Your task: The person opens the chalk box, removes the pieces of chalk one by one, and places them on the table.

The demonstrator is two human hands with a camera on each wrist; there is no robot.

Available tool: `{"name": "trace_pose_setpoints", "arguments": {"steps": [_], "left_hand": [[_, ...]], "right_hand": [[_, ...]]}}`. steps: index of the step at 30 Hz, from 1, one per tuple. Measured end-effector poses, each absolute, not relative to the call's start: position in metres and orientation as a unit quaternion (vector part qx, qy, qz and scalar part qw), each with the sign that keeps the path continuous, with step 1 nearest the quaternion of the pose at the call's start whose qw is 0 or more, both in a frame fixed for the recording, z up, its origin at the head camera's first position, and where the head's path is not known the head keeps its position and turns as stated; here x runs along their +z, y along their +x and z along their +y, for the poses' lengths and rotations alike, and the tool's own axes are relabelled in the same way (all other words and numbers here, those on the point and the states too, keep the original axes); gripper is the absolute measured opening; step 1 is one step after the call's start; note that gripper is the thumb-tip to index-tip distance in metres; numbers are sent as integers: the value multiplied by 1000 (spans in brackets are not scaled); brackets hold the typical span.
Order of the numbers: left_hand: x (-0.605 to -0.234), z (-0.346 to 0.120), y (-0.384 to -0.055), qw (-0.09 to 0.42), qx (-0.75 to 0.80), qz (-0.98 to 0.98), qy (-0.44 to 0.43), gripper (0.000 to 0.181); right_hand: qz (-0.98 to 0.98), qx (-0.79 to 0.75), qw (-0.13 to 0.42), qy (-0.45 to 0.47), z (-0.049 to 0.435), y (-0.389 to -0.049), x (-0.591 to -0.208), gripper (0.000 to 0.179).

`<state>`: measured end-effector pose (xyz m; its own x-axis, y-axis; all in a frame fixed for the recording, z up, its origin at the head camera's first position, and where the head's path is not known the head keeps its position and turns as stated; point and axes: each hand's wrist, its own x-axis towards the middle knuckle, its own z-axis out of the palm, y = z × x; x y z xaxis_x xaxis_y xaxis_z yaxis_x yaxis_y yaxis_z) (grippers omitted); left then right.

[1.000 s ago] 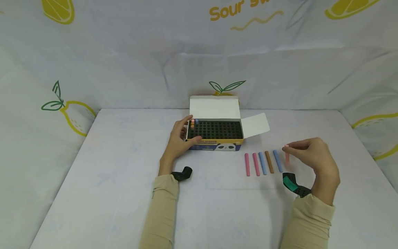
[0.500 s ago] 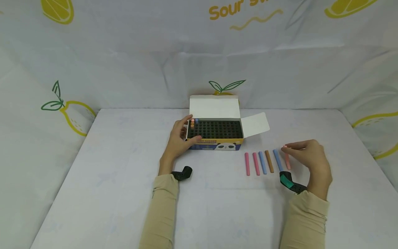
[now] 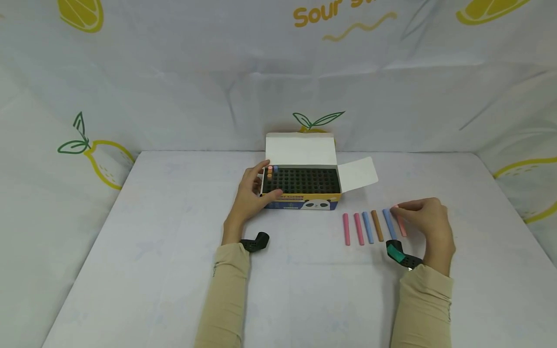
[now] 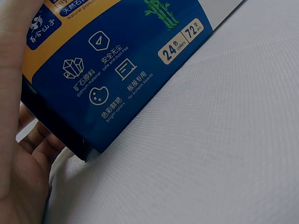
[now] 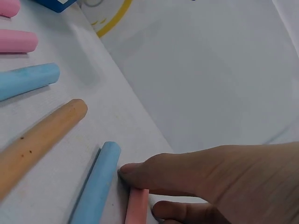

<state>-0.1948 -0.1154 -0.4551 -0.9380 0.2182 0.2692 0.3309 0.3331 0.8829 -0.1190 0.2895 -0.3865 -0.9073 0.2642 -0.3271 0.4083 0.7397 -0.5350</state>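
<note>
My left hand [image 3: 251, 194] grips the left end of a chalk box [image 3: 319, 205], thumb over its front edge and fingers round the side. In the left wrist view the blue box wall [image 4: 126, 70] shows printed text. My right hand [image 3: 428, 215] pinches the far end of a coral chalk stick [image 3: 401, 226] at the right end of a row of chalk. In the right wrist view the thumb is over the coral chalk's tip [image 5: 137, 207], close beside a blue chalk stick [image 5: 98, 186]. The lower part of the coral chalk is cut off there.
A brown chalk stick [image 3: 377, 225], another blue one [image 3: 367, 227] and two pink ones, the nearer to the brown being this pink chalk [image 3: 359, 228], lie on the white tabletop [image 3: 313, 295]. The box's lid [image 3: 300, 149] and side flap [image 3: 358, 174] are folded out; several chalks stand in its black holes.
My right hand has moved left and slightly nearer, bringing the coral chalk closer to the blue one. The chalk was blurred in motion and now lies slanted. The left hand keeps its place.
</note>
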Motion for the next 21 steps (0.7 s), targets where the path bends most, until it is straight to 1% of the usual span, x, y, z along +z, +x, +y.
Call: {"name": "trace_pose_setpoints", "arguments": {"steps": [9,21], "left_hand": [[-457,-116,-195,57,-550,-815,-174,82],[-456,-116,-195,55,-546,-819,-170,80]], "right_hand": [[924,-316,110,184,288,-119,-387,59],[924,-311,104,197,290,-118,-386,66]]}}
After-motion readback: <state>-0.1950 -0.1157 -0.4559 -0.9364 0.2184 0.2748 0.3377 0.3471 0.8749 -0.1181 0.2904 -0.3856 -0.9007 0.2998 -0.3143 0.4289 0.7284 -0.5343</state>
